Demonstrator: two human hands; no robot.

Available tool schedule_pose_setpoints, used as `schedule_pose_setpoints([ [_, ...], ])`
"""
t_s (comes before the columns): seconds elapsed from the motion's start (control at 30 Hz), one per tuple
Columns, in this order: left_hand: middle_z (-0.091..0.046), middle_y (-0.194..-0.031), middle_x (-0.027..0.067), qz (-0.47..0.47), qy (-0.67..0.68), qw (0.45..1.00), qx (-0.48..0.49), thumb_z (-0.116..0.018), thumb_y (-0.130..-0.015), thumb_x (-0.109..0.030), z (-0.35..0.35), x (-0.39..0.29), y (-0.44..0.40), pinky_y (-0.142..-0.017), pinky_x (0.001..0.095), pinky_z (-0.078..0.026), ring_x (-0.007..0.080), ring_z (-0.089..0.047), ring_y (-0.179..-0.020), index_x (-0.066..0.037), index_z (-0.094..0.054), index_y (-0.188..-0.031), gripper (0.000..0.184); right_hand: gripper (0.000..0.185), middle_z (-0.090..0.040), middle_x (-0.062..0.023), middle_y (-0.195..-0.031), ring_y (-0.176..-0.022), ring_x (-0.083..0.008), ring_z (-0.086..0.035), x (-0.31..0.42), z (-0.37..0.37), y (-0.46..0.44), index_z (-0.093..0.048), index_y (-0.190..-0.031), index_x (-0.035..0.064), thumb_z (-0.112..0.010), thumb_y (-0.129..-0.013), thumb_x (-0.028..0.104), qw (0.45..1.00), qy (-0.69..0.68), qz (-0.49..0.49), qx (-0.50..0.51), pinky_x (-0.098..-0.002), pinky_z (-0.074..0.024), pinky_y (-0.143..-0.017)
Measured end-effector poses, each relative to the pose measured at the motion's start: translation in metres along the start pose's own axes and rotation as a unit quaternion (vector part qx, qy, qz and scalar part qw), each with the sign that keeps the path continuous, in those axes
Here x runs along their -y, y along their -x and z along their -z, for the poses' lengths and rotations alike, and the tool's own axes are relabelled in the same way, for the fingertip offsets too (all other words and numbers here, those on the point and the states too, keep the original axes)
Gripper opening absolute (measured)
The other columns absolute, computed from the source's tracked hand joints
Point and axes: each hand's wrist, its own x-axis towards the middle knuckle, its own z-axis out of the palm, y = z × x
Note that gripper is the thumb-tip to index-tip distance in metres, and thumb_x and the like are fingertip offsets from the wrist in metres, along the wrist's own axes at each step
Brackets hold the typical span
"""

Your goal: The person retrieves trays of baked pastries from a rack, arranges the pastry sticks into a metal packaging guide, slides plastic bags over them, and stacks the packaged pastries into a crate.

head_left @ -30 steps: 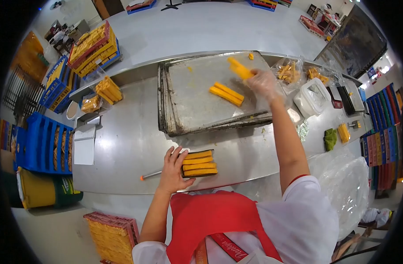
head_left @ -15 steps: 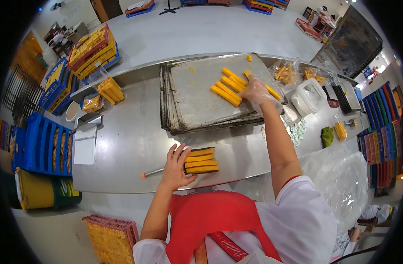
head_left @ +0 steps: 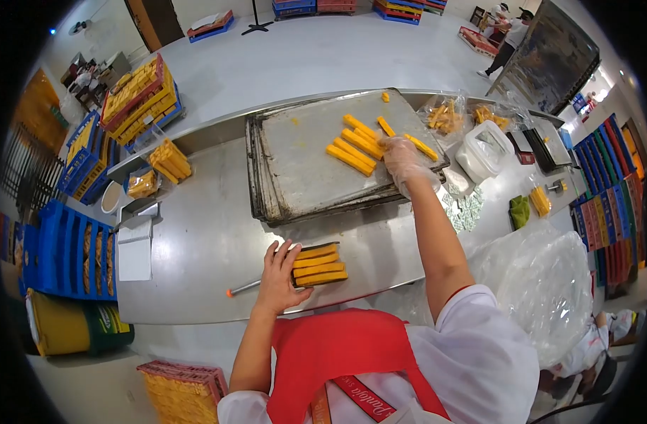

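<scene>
My bare left hand [head_left: 276,277] grips the left end of a small dark open-ended holder [head_left: 322,281] on the steel table. Several yellow sticks [head_left: 319,268], perhaps pastry or cake, lie side by side in it. My right hand [head_left: 406,164], in a clear plastic glove, is over the stacked baking trays [head_left: 288,169]. Its fingers are curled against the right ends of a row of yellow sticks [head_left: 355,149]; the fingertips are partly hidden. Two more sticks [head_left: 421,147] lie beyond and beside this hand, and a short piece [head_left: 385,97] sits at the tray's far edge.
A tool with an orange tip [head_left: 243,288] lies left of the holder. At right are a white tub [head_left: 484,150], a green cloth [head_left: 519,210] and bagged sticks [head_left: 445,117]. A notebook [head_left: 134,249] and more packs [head_left: 169,161] lie at left. Plastic sheeting [head_left: 535,275] hangs near my right arm.
The whole view has shifted slightly. My right hand has drawn a little back toward me on the tray, showing more of the sticks beyond it. My left hand stays on the holder.
</scene>
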Motion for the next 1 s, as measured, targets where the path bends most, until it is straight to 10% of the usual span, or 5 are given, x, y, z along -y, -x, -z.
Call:
schedule_pose_setpoints([
  [0.2, -0.043, -0.147, 0.0151, -0.001, -0.004, 1.000, -0.009, -0.089, -0.051, -0.027, 0.001, -0.001, 0.000, -0.113, 0.0531, -0.035, 0.0457, -0.032, -0.137, -0.015, -0.045, -0.143, 0.103, 0.035, -0.072, -0.0185, -0.099, -0.097, -0.0333, -0.068, 0.005, 0.030, 0.004, -0.072, -0.109, 0.0042, -0.072, -0.077, 0.016, 0.991, 0.013, 0.005, 0.131, -0.0398, -0.0531, -0.088],
  [0.5, -0.044, -0.147, 0.0154, -0.006, -0.003, 1.000, -0.015, -0.089, -0.051, -0.028, -0.001, 0.001, 0.000, -0.114, 0.0524, -0.034, 0.0450, -0.032, -0.138, -0.015, -0.045, -0.143, 0.103, 0.026, -0.072, -0.0176, -0.088, -0.082, -0.0317, -0.069, 0.023, 0.036, 0.016, -0.072, -0.094, 0.0023, -0.075, -0.075, 0.019, 0.991, -0.078, 0.025, 0.104, -0.0385, -0.0545, -0.080],
  [0.67, -0.044, -0.147, 0.0155, -0.005, -0.001, 1.000, -0.020, -0.088, -0.051, -0.028, -0.002, 0.002, 0.002, -0.114, 0.0524, -0.034, 0.0450, -0.031, -0.138, -0.014, -0.045, -0.144, 0.103, 0.023, -0.072, -0.0190, -0.085, -0.082, -0.0324, -0.070, -0.006, 0.040, 0.005, -0.073, -0.090, 0.0031, -0.069, -0.081, 0.023, 0.991, -0.082, -0.052, -0.088, -0.0397, -0.0544, -0.077],
  [1.0, -0.043, -0.147, 0.0155, 0.004, -0.001, 1.000, -0.008, -0.088, -0.052, -0.028, 0.000, -0.001, 0.001, -0.114, 0.0533, -0.035, 0.0459, -0.031, -0.137, -0.014, -0.045, -0.144, 0.103, 0.030, -0.070, -0.0205, -0.093, -0.095, -0.0396, -0.066, 0.036, 0.012, -0.018, -0.073, -0.102, 0.0082, -0.058, -0.083, 0.026, 0.999, 0.031, 0.032, 0.020, -0.0483, -0.0509, -0.085],
])
